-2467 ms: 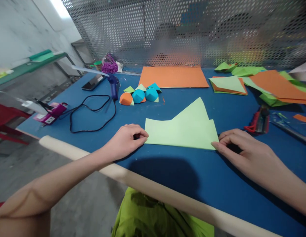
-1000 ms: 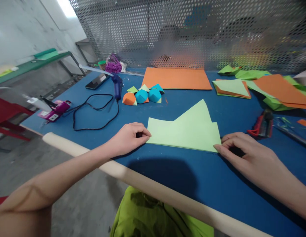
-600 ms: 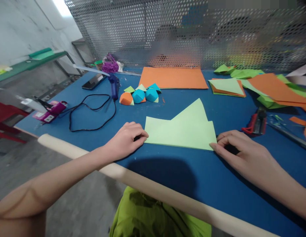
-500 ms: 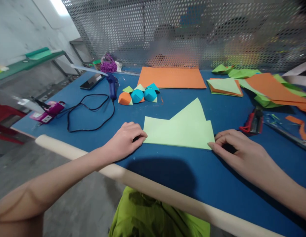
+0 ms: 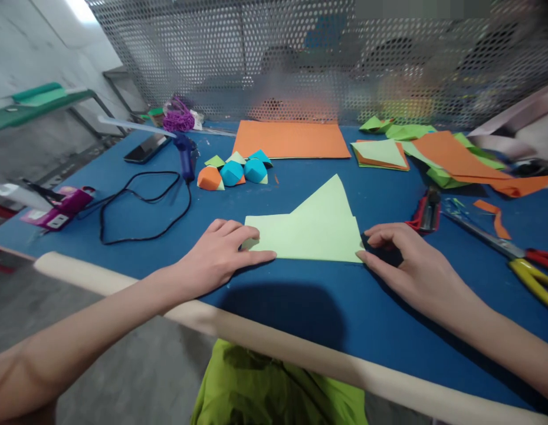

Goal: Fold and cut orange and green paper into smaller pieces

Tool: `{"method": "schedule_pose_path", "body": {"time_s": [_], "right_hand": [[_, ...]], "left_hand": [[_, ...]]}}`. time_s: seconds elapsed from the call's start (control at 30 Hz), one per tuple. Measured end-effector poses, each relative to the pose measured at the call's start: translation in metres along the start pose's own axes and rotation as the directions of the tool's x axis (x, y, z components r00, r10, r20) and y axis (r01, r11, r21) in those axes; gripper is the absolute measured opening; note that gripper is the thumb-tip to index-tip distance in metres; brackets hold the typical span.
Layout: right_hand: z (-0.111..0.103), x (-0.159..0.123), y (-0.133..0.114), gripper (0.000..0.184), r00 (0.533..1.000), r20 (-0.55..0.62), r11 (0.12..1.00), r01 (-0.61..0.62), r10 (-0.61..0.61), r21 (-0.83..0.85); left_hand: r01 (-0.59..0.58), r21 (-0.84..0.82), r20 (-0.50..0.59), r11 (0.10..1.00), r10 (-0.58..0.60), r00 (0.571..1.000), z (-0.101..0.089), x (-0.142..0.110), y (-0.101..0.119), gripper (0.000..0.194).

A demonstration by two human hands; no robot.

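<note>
A folded sheet of light green paper [image 5: 311, 236] lies on the blue table in front of me, one pointed flap rising from its far edge. My left hand [image 5: 218, 254] grips its left end, the thumb stretched along the near edge and the fingers curled over the top. At the near right corner, my right hand [image 5: 406, 260] holds the paper between thumb and fingers, the thumb tip on the corner. Behind the paper stands a small cluster of orange, blue and green folded paper pieces [image 5: 233, 173].
Orange sheets [image 5: 291, 140] lie at the back, folded papers [image 5: 382, 154] right of them. Further right are a red and black tool [image 5: 427, 211] and scissors [image 5: 532, 277]. A corded glue gun [image 5: 184, 156], phone [image 5: 146, 148] and purple power adapter [image 5: 64, 209] are left. A pale roll [image 5: 256, 336] edges the table.
My left hand has slid onto the paper, its thumb now stretched along the near edge. My right hand's fingers have loosened a little at the corner. The view has turned right, bringing scissors handles in.
</note>
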State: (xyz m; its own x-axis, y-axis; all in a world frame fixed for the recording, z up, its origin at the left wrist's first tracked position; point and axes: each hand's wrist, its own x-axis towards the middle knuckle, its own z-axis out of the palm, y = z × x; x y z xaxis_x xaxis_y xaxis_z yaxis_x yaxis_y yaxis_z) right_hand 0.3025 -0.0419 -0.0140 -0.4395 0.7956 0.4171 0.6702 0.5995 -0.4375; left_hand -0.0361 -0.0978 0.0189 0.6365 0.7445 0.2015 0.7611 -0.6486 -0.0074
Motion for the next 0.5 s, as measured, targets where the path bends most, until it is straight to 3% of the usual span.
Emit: {"method": "schedule_pose_path", "body": {"time_s": [0.13,0.3,0.4,0.5], "right_hand": [[-0.001,0.001,-0.004,0.011,0.987,-0.007,0.985,0.161,-0.162,-0.067],[-0.005,0.005,-0.003,0.038,0.895,0.152,0.862,0.445,-0.419,-0.244],[-0.007,0.009,-0.002,0.049,0.835,0.268,0.812,0.539,-0.48,-0.225],[-0.006,0.013,0.0,0.048,0.823,0.305,0.818,0.545,-0.479,-0.185]], "left_hand": [[-0.066,0.029,0.02,0.997,0.066,0.998,0.0,0.002,0.0,0.044],[-0.132,0.067,0.029,0.989,0.13,0.991,-0.002,0.005,0.001,0.042],[-0.152,0.087,0.042,0.984,0.149,0.988,-0.003,0.006,0.001,0.042],[-0.171,0.098,0.04,0.98,0.168,0.985,-0.002,0.007,0.001,0.043]]}}
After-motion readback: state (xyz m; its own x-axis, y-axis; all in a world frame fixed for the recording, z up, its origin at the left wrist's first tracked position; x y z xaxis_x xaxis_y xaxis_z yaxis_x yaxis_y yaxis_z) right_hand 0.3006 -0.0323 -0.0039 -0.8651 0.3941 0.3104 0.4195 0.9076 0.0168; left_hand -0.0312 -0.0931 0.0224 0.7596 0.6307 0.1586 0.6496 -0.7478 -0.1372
